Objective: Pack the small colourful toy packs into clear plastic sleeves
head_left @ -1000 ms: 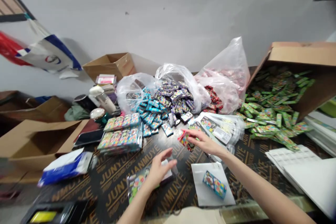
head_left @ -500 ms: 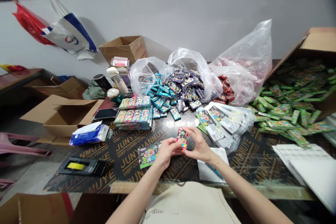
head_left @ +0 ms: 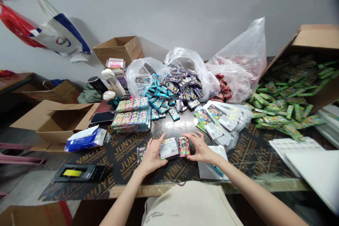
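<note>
My left hand [head_left: 151, 153] and my right hand [head_left: 199, 148] meet over the near middle of the dark printed table top [head_left: 127, 155]. The left hand grips a flat clear packet with a white label [head_left: 169, 148]. The right hand pinches a small red printed pack [head_left: 184, 146] held against the packet's right end. Under my right wrist lies a white sheet [head_left: 212, 169] with a small blue pack partly hidden on it.
Behind are stacked colourful boxes [head_left: 131, 116], plastic bags of blue and purple packs [head_left: 172, 88] and red packs [head_left: 225, 90], labelled packets [head_left: 219, 120], a tipped carton spilling green packs [head_left: 286, 109]. Open cartons [head_left: 55, 120], a tissue pack [head_left: 84, 138] and a black device [head_left: 79, 173] stand left; white sheets [head_left: 304, 155] right.
My right hand brought the red pack back from the pile. Both hands held it upright, then lowered it beside the labelled packet, which my left hand has taken up.
</note>
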The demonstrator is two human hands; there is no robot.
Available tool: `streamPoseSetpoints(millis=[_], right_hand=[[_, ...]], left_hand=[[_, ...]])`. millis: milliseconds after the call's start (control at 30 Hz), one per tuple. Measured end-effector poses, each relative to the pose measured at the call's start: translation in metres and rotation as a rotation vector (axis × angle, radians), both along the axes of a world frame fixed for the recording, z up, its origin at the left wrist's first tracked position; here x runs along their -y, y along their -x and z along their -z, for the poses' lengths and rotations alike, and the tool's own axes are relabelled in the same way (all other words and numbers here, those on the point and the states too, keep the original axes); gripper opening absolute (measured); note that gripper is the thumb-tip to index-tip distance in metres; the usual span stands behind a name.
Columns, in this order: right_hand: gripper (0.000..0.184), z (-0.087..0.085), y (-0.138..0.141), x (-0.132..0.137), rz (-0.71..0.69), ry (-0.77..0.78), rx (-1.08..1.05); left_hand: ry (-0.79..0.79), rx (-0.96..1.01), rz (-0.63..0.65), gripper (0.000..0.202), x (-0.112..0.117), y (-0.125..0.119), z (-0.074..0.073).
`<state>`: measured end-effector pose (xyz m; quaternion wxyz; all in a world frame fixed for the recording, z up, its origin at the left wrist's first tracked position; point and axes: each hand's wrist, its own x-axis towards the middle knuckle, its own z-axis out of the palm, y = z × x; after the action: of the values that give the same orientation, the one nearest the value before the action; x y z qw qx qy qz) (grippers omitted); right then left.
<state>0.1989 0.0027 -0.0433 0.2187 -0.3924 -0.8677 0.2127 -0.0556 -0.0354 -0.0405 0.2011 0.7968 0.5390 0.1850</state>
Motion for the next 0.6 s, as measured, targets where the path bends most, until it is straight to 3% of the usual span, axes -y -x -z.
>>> streamPoseSetpoints(millis=[167,400,500,600], right_hand=[[0.081,-0.012,-0.011,-0.001,0.05,0.004,-0.044],[0.097,-0.014,-0.021,0.001,-0.113,0.088,0.018],[0.102,-0.01,-0.026,0.01,0.058,0.042,-0.047],[0.082,-0.005,-0.027,0.024,0.159,-0.008,-0.11]], left_hand=[[0.027,0.102,0.051,0.099,-0.002,0.0,-0.007],[0.018,0.136,0.094,0.095,-0.008,-0.019,-0.005],[0.02,0.178,0.035,0.092,-0.014,-0.028,-0.003],[0.045,0.216,-0.028,0.092,-0.02,-0.041,0.001]])
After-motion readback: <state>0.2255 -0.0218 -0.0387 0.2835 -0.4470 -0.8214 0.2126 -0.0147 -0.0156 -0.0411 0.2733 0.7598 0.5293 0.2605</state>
